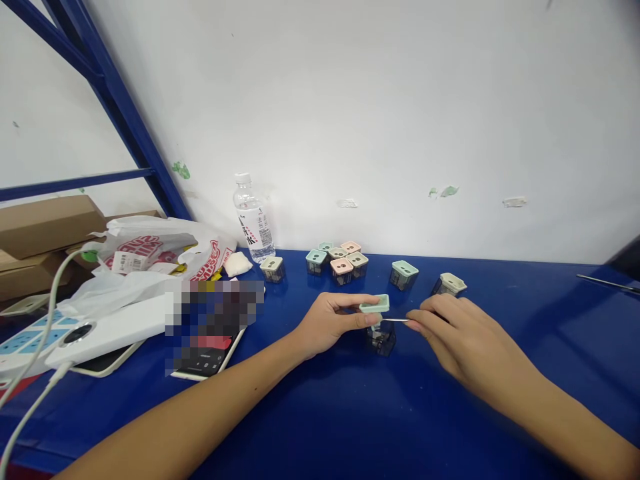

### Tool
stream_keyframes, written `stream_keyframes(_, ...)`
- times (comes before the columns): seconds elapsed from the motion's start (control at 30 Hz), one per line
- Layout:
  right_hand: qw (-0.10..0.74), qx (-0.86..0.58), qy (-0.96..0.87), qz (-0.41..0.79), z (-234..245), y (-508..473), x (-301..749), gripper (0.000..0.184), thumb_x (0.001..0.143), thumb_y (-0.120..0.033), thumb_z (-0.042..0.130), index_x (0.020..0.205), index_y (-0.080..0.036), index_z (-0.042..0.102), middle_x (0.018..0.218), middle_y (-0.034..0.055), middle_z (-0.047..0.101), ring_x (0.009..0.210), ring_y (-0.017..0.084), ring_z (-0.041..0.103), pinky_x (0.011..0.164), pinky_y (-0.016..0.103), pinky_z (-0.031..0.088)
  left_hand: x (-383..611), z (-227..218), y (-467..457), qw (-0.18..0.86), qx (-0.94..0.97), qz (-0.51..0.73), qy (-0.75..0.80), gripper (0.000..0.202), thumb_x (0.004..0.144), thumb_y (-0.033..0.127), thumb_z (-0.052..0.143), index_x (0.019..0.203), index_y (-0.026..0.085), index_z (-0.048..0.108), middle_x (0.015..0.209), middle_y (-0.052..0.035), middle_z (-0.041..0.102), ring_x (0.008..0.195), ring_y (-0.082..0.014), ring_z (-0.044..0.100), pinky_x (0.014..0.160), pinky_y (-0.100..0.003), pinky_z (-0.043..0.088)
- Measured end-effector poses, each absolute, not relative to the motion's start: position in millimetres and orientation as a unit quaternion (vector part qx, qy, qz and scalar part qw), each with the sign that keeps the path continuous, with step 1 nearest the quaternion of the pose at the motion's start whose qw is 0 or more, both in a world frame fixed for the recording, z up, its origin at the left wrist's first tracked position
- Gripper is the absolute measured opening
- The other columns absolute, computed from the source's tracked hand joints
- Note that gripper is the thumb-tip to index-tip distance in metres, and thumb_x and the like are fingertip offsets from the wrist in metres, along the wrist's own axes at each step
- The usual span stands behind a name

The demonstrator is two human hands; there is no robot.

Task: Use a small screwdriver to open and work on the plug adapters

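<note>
My left hand (333, 322) pinches the mint-green lid (376, 305) of a pencil sharpener between thumb and fingers. Its dark see-through box (383, 340) is just below, apart from the lid. With closed fingers, my right hand (463, 333) holds a thin metal rod (395, 321), perhaps a screwdriver; its handle is hidden in the hand. The rod's tip reaches the underside of the lid near my left thumb. Behind the right hand stands a cream-lidded sharpener (451, 283), its lid slightly askew. A green-lidded sharpener (404, 273) is to its left.
Several two-hole sharpeners (341, 268) cluster near the wall, and another (273, 268) stands beside a water bottle (253, 223). On the left lie a phone (205, 360), a white power bank (110, 330), cables, a plastic bag (165, 243) and cardboard boxes (47, 223). A thin dark rod (607, 283) lies far right.
</note>
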State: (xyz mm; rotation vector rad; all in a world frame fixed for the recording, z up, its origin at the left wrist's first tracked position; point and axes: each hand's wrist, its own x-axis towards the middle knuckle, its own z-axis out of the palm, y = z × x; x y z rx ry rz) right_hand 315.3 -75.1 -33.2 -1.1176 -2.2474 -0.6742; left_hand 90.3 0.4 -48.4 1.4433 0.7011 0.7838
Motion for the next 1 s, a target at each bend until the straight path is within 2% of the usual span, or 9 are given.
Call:
stream_keyframes(0.13,0.261,-0.408,-0.839,-0.248,-33.6,-74.6,316.6,0.026,0.102,-0.023,0.046,0.087,-0.017,0.066,0.074,0.0034,0.060,0.063,0.017,0.051,0.060,0.031,0.037,89.4,-50.6,0.9,0.618,0.642,0.338,0.302,0.045,0.070,0.043,0.084,0.110,0.024,0.077,0.099,-0.0054,0.077,0.088,-0.0211,0.066,0.084,-0.031,0.050)
stream_keyframes(0.33,0.249,-0.426,-0.830,-0.260,-33.6,-77.3,315.8,0.032,0.104,-0.029,0.042,0.088,-0.020,0.067,0.071,0.0000,0.056,0.050,0.011,0.044,0.050,0.026,0.033,89.8,-49.2,1.0,0.623,0.639,0.338,0.299,0.044,0.071,0.041,0.084,0.111,0.023,0.077,0.107,-0.0063,0.077,0.091,-0.0212,0.067,0.085,-0.031,0.050)
stream_keyframes(0.43,0.252,-0.421,-0.832,-0.259,-33.3,-75.9,314.8,0.033,0.104,-0.033,0.041,0.093,-0.019,0.069,0.072,0.0014,0.057,0.053,0.013,0.048,0.052,0.027,0.036,89.9,-48.4,0.7,0.628,0.636,0.338,0.294,0.045,0.071,0.040,0.084,0.112,0.023,0.076,0.110,-0.0070,0.076,0.095,-0.0220,0.067,0.087,-0.031,0.051)
stream_keyframes(0.57,0.248,-0.414,-0.839,-0.250,-33.9,-73.5,315.0,0.034,0.105,-0.030,0.040,0.093,-0.016,0.069,0.075,0.0038,0.060,0.061,0.015,0.055,0.057,0.029,0.039,89.9,-48.6,0.4,0.629,0.630,0.341,0.301,0.047,0.071,0.039,0.084,0.114,0.023,0.075,0.111,-0.0072,0.075,0.097,-0.0221,0.067,0.087,-0.031,0.051)
stream_keyframes(0.83,0.255,-0.422,-0.837,-0.237,-33.1,-74.5,319.5,0.029,0.103,-0.028,0.045,0.092,-0.017,0.070,0.076,0.0040,0.059,0.064,0.016,0.055,0.059,0.029,0.041,90.7,-48.0,0.2,0.631,0.627,0.343,0.302,0.045,0.073,0.039,0.083,0.114,0.022,0.075,0.110,-0.0075,0.075,0.098,-0.0217,0.066,0.089,-0.032,0.049)
stream_keyframes(1.0,0.274,-0.441,-0.834,-0.185,-35.0,-74.1,322.7,0.028,0.103,-0.024,0.041,0.098,-0.017,0.067,0.083,0.0060,0.062,0.070,0.017,0.058,0.064,0.030,0.047,90.1,-43.9,-2.0,0.634,0.623,0.363,0.278,0.048,0.078,0.040,0.078,0.121,0.020,0.067,0.099,-0.0059,0.071,0.090,-0.0172,0.062,0.078,-0.028,0.049)
